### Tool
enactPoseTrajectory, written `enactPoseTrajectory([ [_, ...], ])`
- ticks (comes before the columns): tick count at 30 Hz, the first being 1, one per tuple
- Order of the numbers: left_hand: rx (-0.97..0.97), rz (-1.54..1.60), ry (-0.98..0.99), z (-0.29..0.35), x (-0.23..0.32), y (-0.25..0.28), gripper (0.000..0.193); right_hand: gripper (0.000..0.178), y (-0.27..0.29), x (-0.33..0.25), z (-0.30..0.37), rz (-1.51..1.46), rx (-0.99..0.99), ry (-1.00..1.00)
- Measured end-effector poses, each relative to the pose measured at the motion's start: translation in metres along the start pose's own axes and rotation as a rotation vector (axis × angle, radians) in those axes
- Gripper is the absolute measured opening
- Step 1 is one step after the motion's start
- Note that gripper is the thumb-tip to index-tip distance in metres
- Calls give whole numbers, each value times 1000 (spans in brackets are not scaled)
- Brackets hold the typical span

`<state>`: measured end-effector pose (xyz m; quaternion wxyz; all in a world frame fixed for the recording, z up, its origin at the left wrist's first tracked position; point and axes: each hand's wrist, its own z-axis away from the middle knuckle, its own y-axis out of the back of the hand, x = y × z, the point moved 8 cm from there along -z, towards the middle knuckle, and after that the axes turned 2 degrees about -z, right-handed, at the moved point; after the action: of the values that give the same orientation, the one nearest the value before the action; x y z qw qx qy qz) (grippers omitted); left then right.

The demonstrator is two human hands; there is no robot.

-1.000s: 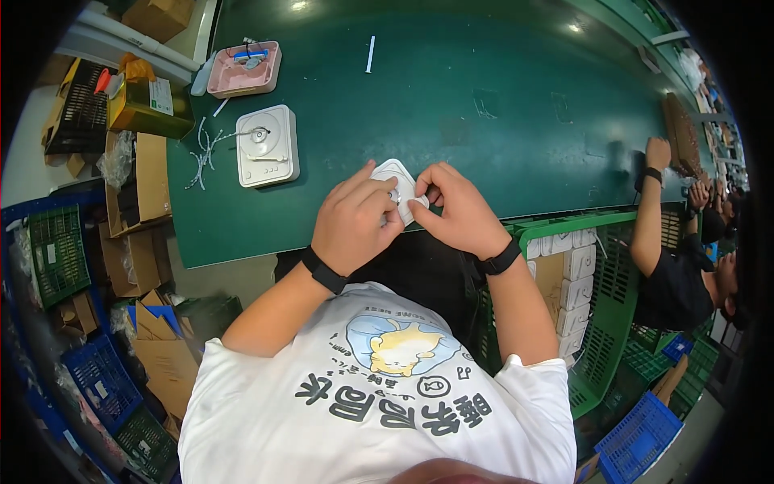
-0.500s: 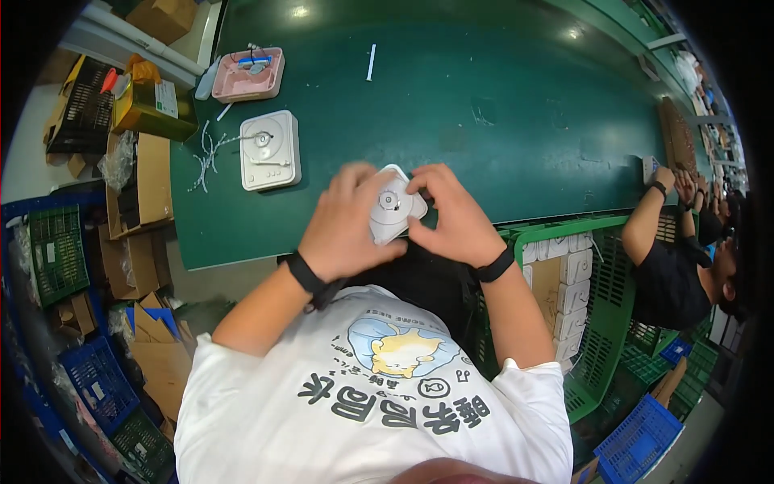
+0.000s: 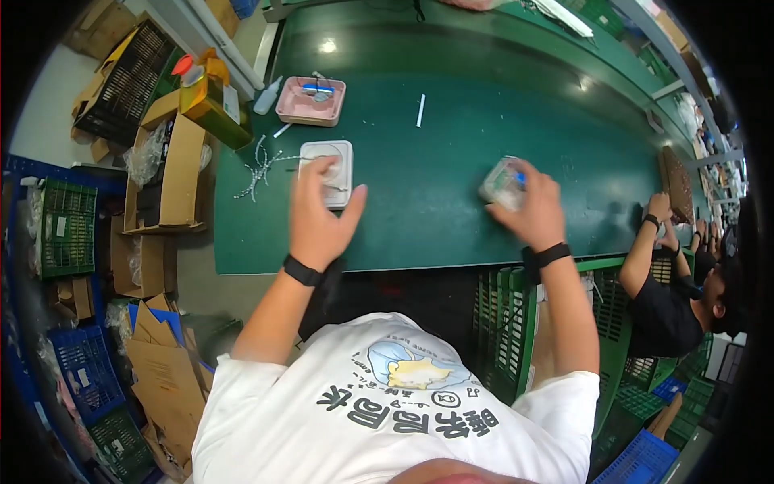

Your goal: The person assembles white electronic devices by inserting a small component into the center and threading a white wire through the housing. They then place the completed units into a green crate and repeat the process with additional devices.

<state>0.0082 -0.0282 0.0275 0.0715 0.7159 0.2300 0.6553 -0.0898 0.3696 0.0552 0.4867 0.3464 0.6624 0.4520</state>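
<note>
A white square device (image 3: 343, 169), which looks like a CD player, lies on the green table in front of my left hand (image 3: 320, 218). My left fingers reach over its face, blurred by motion, with the thumb spread away to the right. Over the table's middle, my right hand (image 3: 534, 211) grips a second square device (image 3: 501, 185) by its right side. Something green and a blue spot show on it, but blur hides the details. A braided cord (image 3: 260, 171) runs left from the first device.
A pink tray (image 3: 310, 114) with small parts, a clear bottle (image 3: 268, 95) and a white strip (image 3: 421, 110) are farther back. An oil jug (image 3: 211, 105) and cardboard boxes (image 3: 184, 173) stand left. Green crates (image 3: 613, 323) sit at right, near a co-worker (image 3: 669, 298).
My hands have moved apart. The right carried the device away to the right and its other side now shows; the left let go and moved to the other white device. The view has shifted.
</note>
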Motion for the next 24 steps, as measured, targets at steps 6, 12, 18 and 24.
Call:
enactPoseTrajectory([
  [6,48,-759,-323,-30,0,42,136,90,56,168,-19,535,371,-573],
  [12,-275,-496,-345,13,29,-33,150,34,9,-124,14,-286,119,332],
  [18,-230,-420,-408,70,42,-93,144,23,-72,-147,42,-502,-84,310],
  [24,-138,-376,-353,79,34,-99,140,16,-55,-116,58,-501,42,178],
])
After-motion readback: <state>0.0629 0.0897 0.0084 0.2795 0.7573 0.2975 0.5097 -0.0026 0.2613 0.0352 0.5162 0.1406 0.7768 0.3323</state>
